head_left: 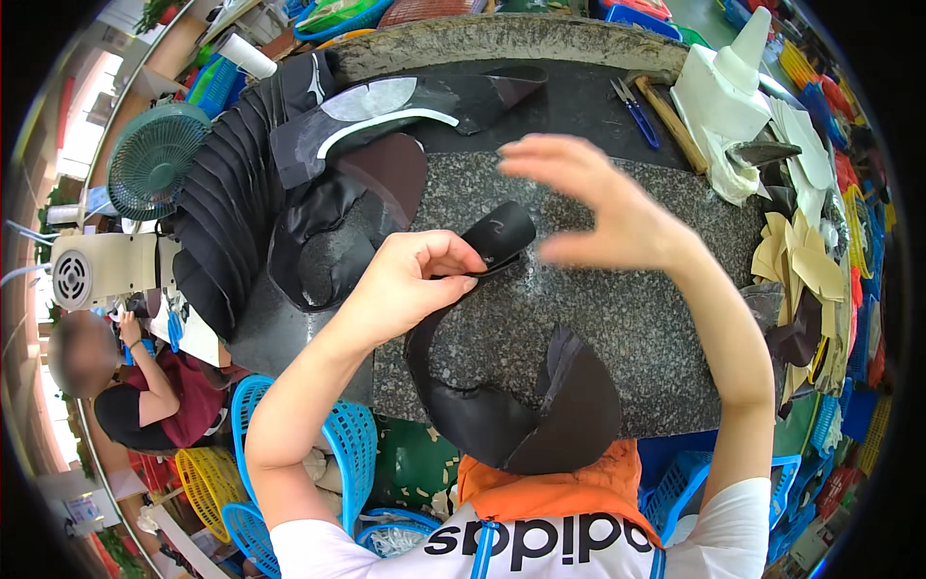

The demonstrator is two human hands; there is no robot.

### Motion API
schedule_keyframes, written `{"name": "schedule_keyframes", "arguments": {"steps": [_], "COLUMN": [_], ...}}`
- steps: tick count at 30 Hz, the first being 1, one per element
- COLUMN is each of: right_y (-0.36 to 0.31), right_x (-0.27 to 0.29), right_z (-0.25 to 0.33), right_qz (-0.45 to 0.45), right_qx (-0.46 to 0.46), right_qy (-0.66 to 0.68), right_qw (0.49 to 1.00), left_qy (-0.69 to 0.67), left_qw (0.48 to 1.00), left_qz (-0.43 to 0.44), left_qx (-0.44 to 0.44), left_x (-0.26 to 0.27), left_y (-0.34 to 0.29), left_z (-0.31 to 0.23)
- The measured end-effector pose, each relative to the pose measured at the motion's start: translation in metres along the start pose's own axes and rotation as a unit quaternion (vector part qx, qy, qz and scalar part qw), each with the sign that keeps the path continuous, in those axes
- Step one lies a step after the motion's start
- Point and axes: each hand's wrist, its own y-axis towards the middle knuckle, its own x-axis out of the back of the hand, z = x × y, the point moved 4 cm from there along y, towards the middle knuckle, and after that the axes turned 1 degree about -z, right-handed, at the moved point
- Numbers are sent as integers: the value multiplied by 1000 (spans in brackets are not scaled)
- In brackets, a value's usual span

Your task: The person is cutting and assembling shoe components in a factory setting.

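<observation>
My left hand [410, 280] pinches the edge of a black shoe upper [569, 415] between thumb and fingers, beside its small rounded tab, which bears a light mark. The rest of the upper curves down across a speckled stone slab [666, 338] and hangs over the near edge by my orange apron [550, 478]. Raised above the slab, to the right of the tab, my right hand [603, 207] is open and slightly blurred, with nothing between thumb and fingers. Another black upper [318, 227] lies left of my left hand.
Stacked black pieces [227, 193] line the left side, near a green fan [159, 159]. Blue snips [637, 116], a hammer [672, 125] and a white glue bottle [723, 82] stand far right. Beige scraps [801, 256] lie right. A person [159, 396] sits far left. Blue baskets [352, 449] stand below.
</observation>
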Motion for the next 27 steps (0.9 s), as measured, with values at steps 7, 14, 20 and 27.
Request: {"name": "schedule_keyframes", "arguments": {"steps": [7,14,20,27], "right_y": [4,12,12,8], "right_x": [-39,-37,-28,-24], "right_z": [1,30,23,19], "right_qz": [65,-29,13,56], "right_qx": [-190,-70,-60,-73], "right_qy": [249,263,203,218], "right_qw": [948,962,977,972], "left_qy": [-158,-93,-105,164], "left_qw": [984,984,974,960], "left_qz": [20,-82,-115,-176], "left_qx": [-85,-125,-167,-147], "left_x": [-5,1,4,-9], "left_y": [-7,-18,-23,-41], "left_z": [-11,-8,-2,20]}}
